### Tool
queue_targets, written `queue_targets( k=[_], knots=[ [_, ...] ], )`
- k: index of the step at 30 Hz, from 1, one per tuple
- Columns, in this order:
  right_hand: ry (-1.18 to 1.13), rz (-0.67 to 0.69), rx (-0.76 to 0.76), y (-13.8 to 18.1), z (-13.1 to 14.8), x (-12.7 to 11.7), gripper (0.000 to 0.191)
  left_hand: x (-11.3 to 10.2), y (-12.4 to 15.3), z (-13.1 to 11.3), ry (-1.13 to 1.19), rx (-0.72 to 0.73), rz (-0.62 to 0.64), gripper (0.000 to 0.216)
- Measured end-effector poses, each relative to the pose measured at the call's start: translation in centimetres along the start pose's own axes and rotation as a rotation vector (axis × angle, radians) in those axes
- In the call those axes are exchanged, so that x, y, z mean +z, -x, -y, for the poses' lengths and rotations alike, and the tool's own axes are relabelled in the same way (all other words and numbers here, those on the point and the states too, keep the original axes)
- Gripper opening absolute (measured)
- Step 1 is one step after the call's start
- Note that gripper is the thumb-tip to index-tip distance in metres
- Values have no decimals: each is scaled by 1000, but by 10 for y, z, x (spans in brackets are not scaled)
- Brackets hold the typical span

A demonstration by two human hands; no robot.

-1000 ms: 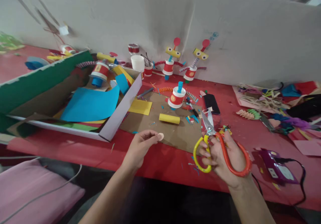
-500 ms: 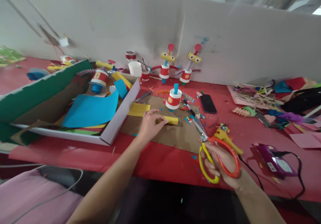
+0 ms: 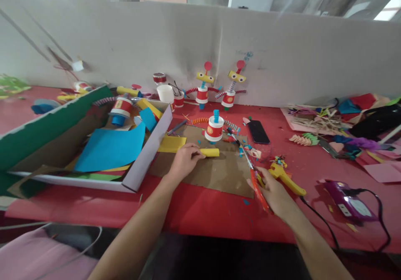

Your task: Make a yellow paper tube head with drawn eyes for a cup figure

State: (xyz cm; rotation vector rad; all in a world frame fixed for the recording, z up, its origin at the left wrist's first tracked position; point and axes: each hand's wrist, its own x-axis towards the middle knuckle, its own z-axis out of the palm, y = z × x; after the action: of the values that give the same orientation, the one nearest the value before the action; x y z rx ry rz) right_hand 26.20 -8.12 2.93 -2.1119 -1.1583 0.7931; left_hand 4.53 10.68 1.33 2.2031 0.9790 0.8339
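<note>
My left hand pinches one end of a rolled yellow paper tube above the brown cardboard mat. On the right, my right hand is wrapped round the handles of a pair of scissors; the blades point away from me and appear nearly closed, turned on edge. Behind the tube stands a red and white paper-cup figure with a blue folded-paper neck and coiled paper arms. A flat yellow paper piece lies just left of my left hand.
An open box with coloured paper stands at left. Two cup figures with yellow heads are by the wall. A phone, a yellow glue gun with a cord, a purple power box and paper scraps lie at right.
My right hand has turned the scissors from broadside to edge-on, and their blades have come closer together. The left hand still holds the yellow tube. The camera view has tilted up slightly.
</note>
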Motion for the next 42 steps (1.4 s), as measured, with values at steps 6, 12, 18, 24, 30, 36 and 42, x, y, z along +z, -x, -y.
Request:
queue_targets(
  k=[6,12,18,24,30,36,42],
  knots=[
    [640,-135,-99,1,6,13,40,-9,4,-12,228,-242,-86,16],
    [693,-302,-342,3,25,9,28,-5,13,-33,744,-553,138,23],
    [-129,143,-333,-42,55,36,24,3,16,-37,864,-572,208,22],
    [-392,325,-185,-63,55,48,26,11,18,-32,790,-534,251,15],
    [-507,351,-69,-60,46,44,23,12,18,-37,738,-554,325,16],
    [-547,390,-2,-59,46,45,21,12,17,-37,714,-589,311,17],
    [-565,384,48,-57,48,49,22,16,18,-34,712,-603,303,19]
  ],
)
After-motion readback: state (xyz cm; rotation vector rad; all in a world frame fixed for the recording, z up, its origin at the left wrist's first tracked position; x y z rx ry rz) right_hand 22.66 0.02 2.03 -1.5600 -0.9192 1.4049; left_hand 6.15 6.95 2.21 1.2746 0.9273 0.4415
